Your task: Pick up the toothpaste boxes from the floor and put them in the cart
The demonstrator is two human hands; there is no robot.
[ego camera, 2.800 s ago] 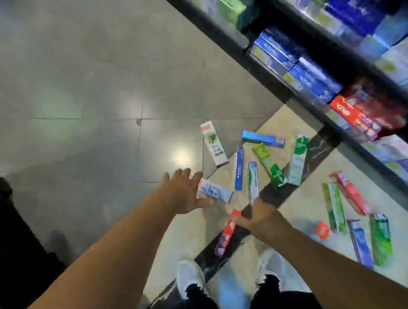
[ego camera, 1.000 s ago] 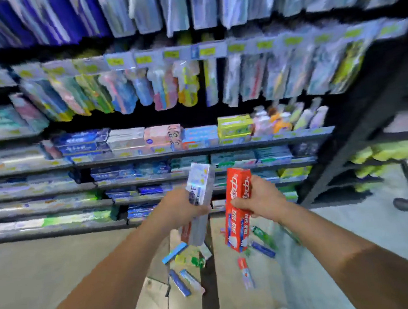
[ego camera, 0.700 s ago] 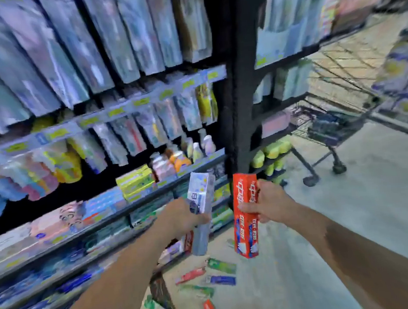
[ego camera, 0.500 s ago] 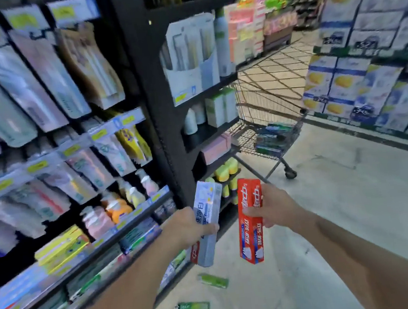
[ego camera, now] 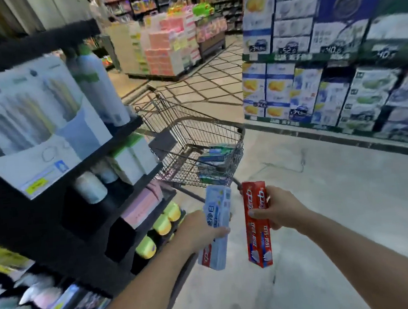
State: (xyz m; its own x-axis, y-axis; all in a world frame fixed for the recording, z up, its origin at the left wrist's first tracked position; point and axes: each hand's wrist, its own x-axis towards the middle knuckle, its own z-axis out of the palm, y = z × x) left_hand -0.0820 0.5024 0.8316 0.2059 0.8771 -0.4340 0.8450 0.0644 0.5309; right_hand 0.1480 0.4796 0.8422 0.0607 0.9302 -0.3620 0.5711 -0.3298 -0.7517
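My left hand (ego camera: 199, 231) grips a pale blue toothpaste box (ego camera: 217, 223), with a red box edge showing behind its lower end. A red toothpaste box (ego camera: 257, 226) stands upright in my right hand (ego camera: 277, 209). Both are held at chest height, side by side. Just beyond them stands a wire shopping cart (ego camera: 239, 136), with a stack of blue and green toothpaste boxes (ego camera: 214, 162) in its near right corner. The boxes on the floor are out of view.
A black shelf unit (ego camera: 62, 216) with bottles and packets fills the left side, close to my left arm. Stacked cartons (ego camera: 316, 95) line the far right. Bare grey floor (ego camera: 338, 204) lies to the right of the cart.
I have risen from the floor with a box in each hand and turned right. The cart has come from the far right to straight ahead and much closer.
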